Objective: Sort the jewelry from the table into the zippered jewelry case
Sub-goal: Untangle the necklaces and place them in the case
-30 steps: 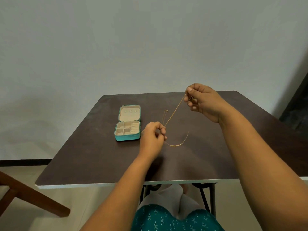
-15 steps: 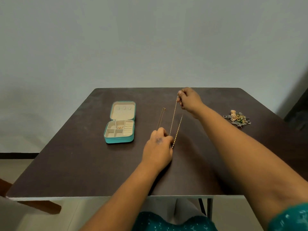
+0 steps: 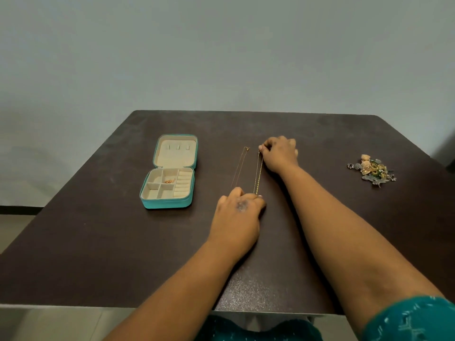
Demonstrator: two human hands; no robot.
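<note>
On the dark table (image 3: 320, 134), the right hand (image 3: 279, 153) pinches the far end of a gold chain (image 3: 257, 173) between thumb and fingertips, its other fingers curled under. The left hand (image 3: 237, 214) rests knuckles-up at the chain's near end, fingers curled down onto it; whether it actually pinches the links cannot be told. Between the hands the chain lies doubled in a straight line on the table, running from 6 toward 12 o'clock. Just beside it, at 9 o'clock, a second, thinner chain (image 3: 240, 167) lies stretched out, apart from both hands. Further toward 9 o'clock sits the teal zippered jewelry case (image 3: 170, 204), open flat, lid away from the person, with a small gold piece (image 3: 170, 180) in one cream compartment. Well apart at 3 o'clock lies a jewelry pile (image 3: 371, 169).
</note>
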